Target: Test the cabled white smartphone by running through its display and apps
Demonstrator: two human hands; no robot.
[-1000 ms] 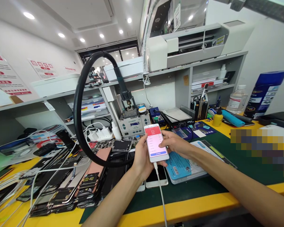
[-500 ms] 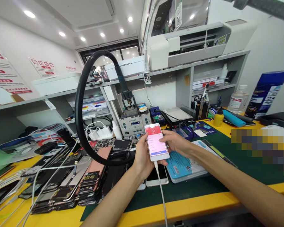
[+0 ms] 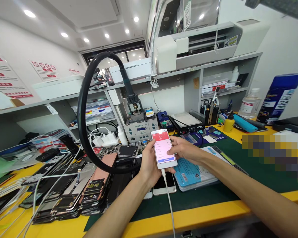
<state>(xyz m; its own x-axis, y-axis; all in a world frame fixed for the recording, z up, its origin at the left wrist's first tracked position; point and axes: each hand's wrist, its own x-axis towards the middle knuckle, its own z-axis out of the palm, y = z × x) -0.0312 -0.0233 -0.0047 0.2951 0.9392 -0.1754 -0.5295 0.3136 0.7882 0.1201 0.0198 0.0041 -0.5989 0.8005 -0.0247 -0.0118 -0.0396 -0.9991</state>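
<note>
1. The left hand (image 3: 149, 165) is wrapped around the left edge and back of the white smartphone (image 3: 163, 148) with the red-and-white lit screen. It is raised over the middle of the dark green bench mat (image 3: 238, 178). A firm, steady hold suits it best.
2. The right hand (image 3: 186, 150) is closed lightly on the right edge, thumb on the glass. Light taps with the thumb pad should do.
3. The thin white cable (image 3: 169, 198) hangs from the smartphone's near end. Some slack would spare the plug.
4. Tilting the screen towards the eyes would cut glare from the ceiling lights.
5. The thick black looped hose (image 3: 83, 109) and the stack of loose phone panels (image 3: 94, 188) lie to the left. The left elbow is better held away from them.
</note>
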